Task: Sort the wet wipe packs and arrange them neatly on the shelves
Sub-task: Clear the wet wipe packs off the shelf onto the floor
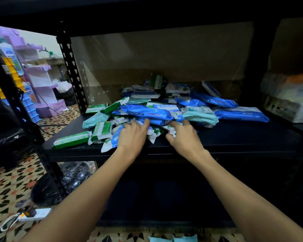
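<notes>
A loose pile (164,105) of wet wipe packs is seen heaped on a black shelf (234,137), and everything else is placed here relative to that pile. The pile is made up of blue, green, pale teal and white packs lying at mixed angles, some overlapping. At the top front of the pile a long blue pack (147,113) is laid crosswise. To the right of the pile, another blue pack (241,115) is set flat on the shelf, touching the pile's edge. At the left front of the pile, a green pack (71,139) is found near the shelf's front edge.

The left hand (132,135) is pressed into the front of the pile, just below the long blue pack; its fingers (143,122) are spread and lightly bent over small white and blue packs, and whether anything is held cannot be told. The right hand (181,135) is placed at the front of the pile, just right of the left hand; its fingers (175,124) are curled round a small white pack (171,131).

Behind the pile, brown cardboard (164,55) is stood against the back. Far left of the pile, a purple display stand (40,75) is seen on the patterned floor (10,177).
</notes>
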